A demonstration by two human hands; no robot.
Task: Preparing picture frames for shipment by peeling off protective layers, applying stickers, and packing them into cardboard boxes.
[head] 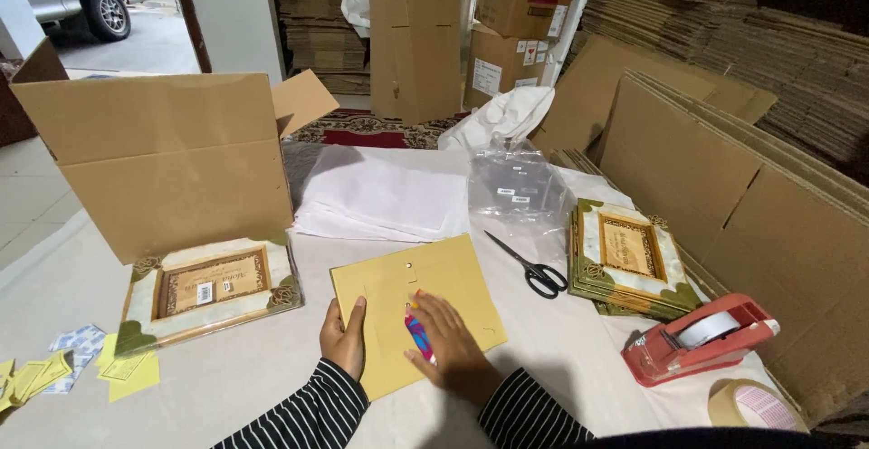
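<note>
A yellow-brown cardboard sheet (416, 309) lies flat on the white table (226, 377) in front of me. My left hand (344, 339) grips its left edge, thumb on top. My right hand (453, 345) rests flat on the sheet with a small pink and blue tool (418, 336) pinned under the fingers. Both sleeves are black with white stripes.
A framed plaque (208, 291) leans by an open cardboard box (163, 155) at left. Black scissors (529, 266), a stack of frames (629, 257), a red tape dispenser (697, 340) and a tape roll (756, 406) sit at right. White paper sheets (385, 197) and plastic bags (518, 186) lie behind. Yellow slips (54, 375) lie at left.
</note>
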